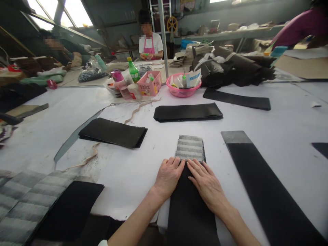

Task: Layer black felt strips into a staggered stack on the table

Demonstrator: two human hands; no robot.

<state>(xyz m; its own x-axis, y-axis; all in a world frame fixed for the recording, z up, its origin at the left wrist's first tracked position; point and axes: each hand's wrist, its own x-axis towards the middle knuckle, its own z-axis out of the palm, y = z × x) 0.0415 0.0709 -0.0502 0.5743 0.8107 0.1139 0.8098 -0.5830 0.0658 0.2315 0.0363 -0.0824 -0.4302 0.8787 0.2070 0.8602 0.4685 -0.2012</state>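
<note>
Over there, the person's left hand (pixel 169 176) and right hand (pixel 207 182) rest side by side, fingers extended, across a long matte-black strip (pixel 192 222) beside its grey-striped rectangular patch (pixel 190 147). The strip lies on the white-covered table (pixel 128 171).

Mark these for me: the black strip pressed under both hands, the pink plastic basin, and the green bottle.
Black strip (pixel 192 217): head view, on its uncovered near stretch.
Pink plastic basin (pixel 182 93): head view, on its front wall.
Green bottle (pixel 133 71): head view, on its body.
</note>
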